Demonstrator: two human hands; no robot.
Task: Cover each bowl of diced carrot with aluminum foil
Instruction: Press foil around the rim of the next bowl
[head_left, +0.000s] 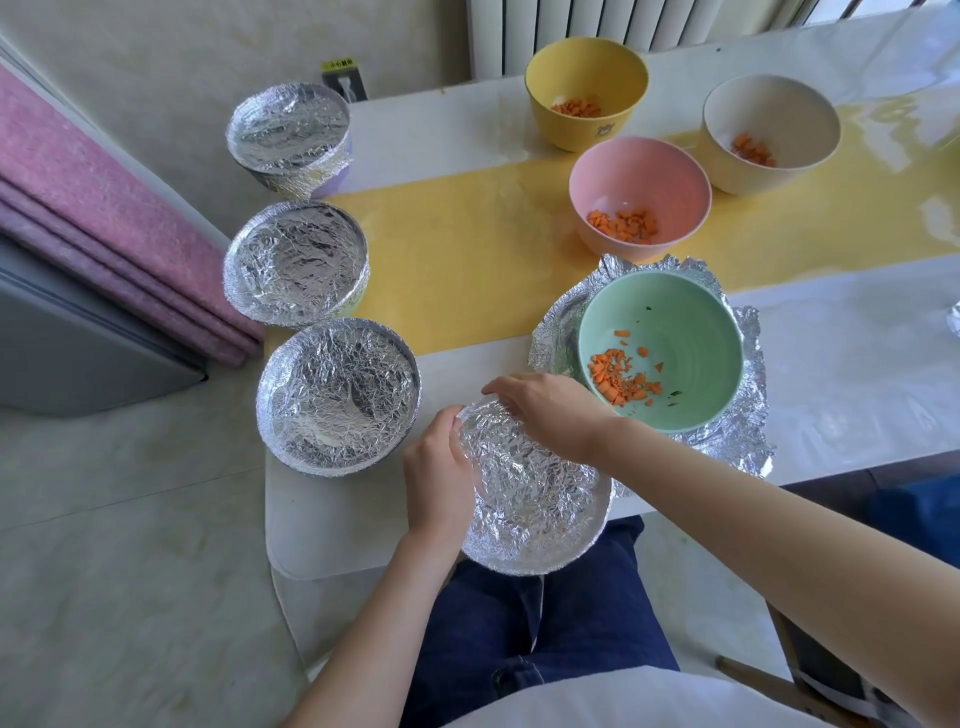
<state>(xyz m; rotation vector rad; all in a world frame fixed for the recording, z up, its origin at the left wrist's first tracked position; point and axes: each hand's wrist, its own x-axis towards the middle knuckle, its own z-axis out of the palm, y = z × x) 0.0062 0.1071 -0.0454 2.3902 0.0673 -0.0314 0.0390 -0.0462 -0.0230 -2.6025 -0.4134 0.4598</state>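
A foil-covered bowl (535, 499) sits at the table's near edge. My left hand (439, 475) grips its left rim, fingers curled on the foil. My right hand (545, 410) presses the foil at the far rim, fingers bent over the edge. Three more foil-covered bowls stand along the left edge: near (337, 395), middle (296, 262), far (288, 130). A green bowl (670, 312) of diced carrot rests uncovered on a crumpled foil sheet (748, 415). Uncovered pink (639, 176), yellow (587, 67) and cream (774, 114) bowls hold carrot.
The white table (857, 364) has a yellow runner (467, 249) across it. A pink folded cloth (93, 218) lies on a grey surface to the left. A radiator (597, 21) stands behind the table. More foil shows at the right edge (953, 319).
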